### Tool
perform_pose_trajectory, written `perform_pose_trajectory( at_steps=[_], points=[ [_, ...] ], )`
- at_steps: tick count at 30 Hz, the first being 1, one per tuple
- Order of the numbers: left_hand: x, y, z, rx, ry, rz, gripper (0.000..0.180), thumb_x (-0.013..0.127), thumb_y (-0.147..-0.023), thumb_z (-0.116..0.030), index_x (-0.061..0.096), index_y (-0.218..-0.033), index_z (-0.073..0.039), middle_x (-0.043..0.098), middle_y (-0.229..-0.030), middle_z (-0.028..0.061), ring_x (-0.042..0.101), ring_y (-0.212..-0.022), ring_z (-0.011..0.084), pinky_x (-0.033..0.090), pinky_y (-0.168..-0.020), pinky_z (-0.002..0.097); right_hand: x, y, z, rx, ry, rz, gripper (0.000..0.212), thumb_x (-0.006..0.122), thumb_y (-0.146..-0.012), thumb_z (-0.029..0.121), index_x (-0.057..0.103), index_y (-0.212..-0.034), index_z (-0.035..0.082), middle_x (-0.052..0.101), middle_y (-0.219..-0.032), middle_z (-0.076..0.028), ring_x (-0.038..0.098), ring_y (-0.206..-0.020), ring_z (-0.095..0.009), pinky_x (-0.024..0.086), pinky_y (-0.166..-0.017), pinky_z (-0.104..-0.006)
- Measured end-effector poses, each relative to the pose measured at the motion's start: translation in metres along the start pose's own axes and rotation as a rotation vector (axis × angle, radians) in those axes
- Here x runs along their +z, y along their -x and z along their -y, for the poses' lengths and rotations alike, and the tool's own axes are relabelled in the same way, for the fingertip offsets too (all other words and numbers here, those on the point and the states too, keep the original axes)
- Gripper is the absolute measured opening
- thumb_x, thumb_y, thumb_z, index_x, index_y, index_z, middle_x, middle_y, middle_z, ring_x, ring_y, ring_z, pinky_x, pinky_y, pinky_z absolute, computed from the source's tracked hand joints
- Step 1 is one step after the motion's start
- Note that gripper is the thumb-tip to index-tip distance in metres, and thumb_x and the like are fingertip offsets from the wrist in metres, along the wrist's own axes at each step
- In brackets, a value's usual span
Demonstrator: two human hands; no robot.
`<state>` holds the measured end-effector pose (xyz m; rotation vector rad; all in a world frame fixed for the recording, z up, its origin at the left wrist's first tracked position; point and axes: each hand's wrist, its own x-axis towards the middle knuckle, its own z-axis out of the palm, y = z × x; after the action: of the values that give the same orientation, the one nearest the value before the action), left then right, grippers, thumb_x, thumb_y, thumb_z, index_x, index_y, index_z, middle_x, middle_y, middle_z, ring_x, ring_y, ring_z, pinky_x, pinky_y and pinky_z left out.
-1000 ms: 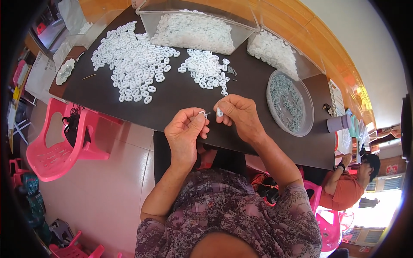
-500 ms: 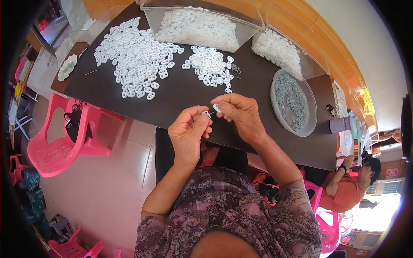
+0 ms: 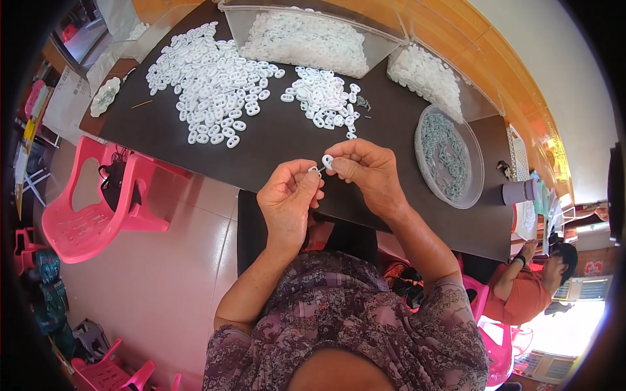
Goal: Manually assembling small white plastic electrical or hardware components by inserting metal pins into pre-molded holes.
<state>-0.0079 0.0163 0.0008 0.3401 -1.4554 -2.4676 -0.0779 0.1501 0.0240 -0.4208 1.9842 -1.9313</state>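
Over the table's near edge, both my hands work close together. My right hand (image 3: 370, 174) pinches a small white oval plastic piece with holes (image 3: 327, 159) between thumb and fingers. In my left hand (image 3: 285, 199), closed thumb-to-finger, is another small white plastic piece (image 3: 314, 170), mostly covered by the fingertips. A thin pin-like bit shows between the two pieces; which one it belongs to I cannot tell. Beyond the hands lie a small heap of white pieces (image 3: 321, 94) and, to its left, a larger heap of two-holed white ovals (image 3: 212, 85).
Two clear bins, one wide (image 3: 385, 55) and one at its right (image 3: 479, 107), hold white pieces along the back. A round clear tub (image 3: 479, 159) of grey-green small parts stands right, near a grey cup (image 3: 517, 191). Pink chair (image 3: 78, 228) at left; a seated person (image 3: 521, 287) at right.
The white oval in my right hand has turned so its hole faces up more, and it sits nearer the left hand's piece. The whole view has shifted slightly.
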Motion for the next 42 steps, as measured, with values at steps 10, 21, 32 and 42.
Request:
perform_pose_trajectory(
  at_steps=[10, 21, 32, 42],
  points=[
    [-0.001, 0.002, 0.002, -0.012, -0.022, -0.012, 0.012, 0.059, -0.088, -0.006, 0.059, -0.097, 0.001, 0.061, -0.076, 0.0035, 0.054, -0.061, 0.0050, 0.042, -0.051, 0.0167, 0.005, 0.002, -0.001, -0.062, 0.023, 0.003, 0.015, 0.063, -0.084, 0.008, 0.065, -0.097, 0.001, 0.064, -0.078, -0.001, 0.054, -0.069, -0.004, 0.041, -0.058, -0.0172],
    [0.001, 0.003, 0.004, 0.000, -0.016, -0.019, 0.010, 0.058, -0.088, -0.005, 0.059, -0.097, 0.000, 0.060, -0.077, 0.0024, 0.053, -0.061, 0.0042, 0.041, -0.051, 0.0160, 0.012, 0.006, -0.006, -0.144, 0.150, -0.039, 0.014, 0.060, -0.084, -0.001, 0.063, -0.097, -0.003, 0.064, -0.085, -0.004, 0.058, -0.079, -0.008, 0.047, -0.072, -0.0215],
    [0.002, 0.004, 0.004, 0.019, -0.004, -0.012, 0.010, 0.058, -0.088, -0.004, 0.059, -0.097, 0.000, 0.059, -0.076, 0.0016, 0.052, -0.062, 0.0040, 0.041, -0.052, 0.0156, 0.015, 0.010, -0.006, -0.373, 0.444, -0.092, 0.016, 0.060, -0.081, -0.004, 0.065, -0.096, -0.001, 0.061, -0.082, -0.005, 0.056, -0.076, -0.010, 0.045, -0.068, -0.0232],
    [0.000, 0.002, 0.008, 0.061, 0.007, 0.032, 0.023, 0.057, -0.089, -0.004, 0.057, -0.111, 0.001, 0.059, -0.080, 0.0016, 0.054, -0.065, 0.0050, 0.043, -0.055, 0.0163, 0.016, 0.009, -0.006, -0.456, 0.516, -0.090, 0.018, 0.058, -0.081, -0.005, 0.065, -0.096, 0.001, 0.060, -0.082, -0.007, 0.056, -0.074, -0.015, 0.045, -0.066, -0.0257]
  ],
)
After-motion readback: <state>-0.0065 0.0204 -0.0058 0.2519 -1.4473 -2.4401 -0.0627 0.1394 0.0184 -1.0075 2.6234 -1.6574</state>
